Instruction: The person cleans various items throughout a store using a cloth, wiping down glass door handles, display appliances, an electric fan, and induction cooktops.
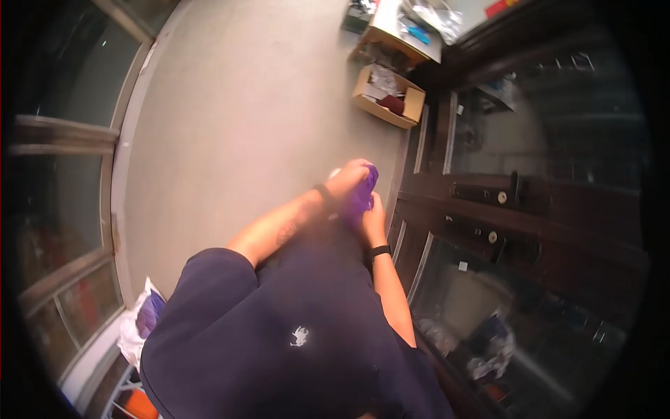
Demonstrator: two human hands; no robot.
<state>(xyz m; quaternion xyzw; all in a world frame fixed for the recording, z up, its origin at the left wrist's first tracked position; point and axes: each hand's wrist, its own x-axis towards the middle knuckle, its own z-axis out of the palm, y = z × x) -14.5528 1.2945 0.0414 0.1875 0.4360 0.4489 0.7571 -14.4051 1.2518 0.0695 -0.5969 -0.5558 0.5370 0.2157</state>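
Observation:
A purple cloth-like item (362, 195) is bunched between my two hands, low in front of my body. My left hand (350, 176) has its fingers closed on the upper part of it. Beside its lower right edge, my right hand (375, 213) grips the same item. Part of the purple item is hidden by my hands and my dark shirt, and the view is slightly blurred. Dark bands sit on both wrists.
An open cardboard box (391, 115) with a dark red item stands on the floor (230, 119) ahead. Behind it is a cluttered table (384, 35). Dark glass-fronted doors (481, 209) line the right, framed windows (115, 140) the left. A white bag (132, 332) lies lower left.

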